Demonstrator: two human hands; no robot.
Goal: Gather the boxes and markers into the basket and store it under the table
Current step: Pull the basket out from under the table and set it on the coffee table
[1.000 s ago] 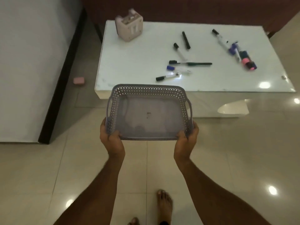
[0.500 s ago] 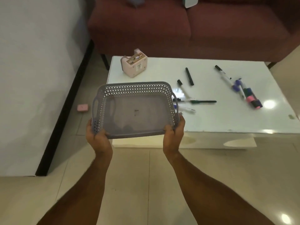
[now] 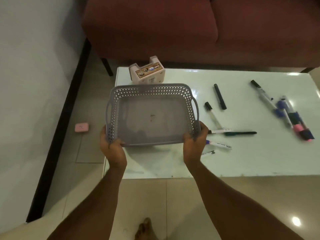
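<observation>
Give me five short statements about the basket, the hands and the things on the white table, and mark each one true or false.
1. Both hands grip the grey perforated plastic basket: the left hand and the right hand hold its near corners. True.
2. The basket already contains several markers. False: nothing lies in it.
3. The pink box with the printed label stands on the glossy white table, beyond the basket. True.
4. All the markers lie in one neat row. False: they are scattered, some near the right hand, such as the dark green pen, and others in a cluster towards the right edge.
5. A small pink object lies on the floor, left of the table. True.
</observation>
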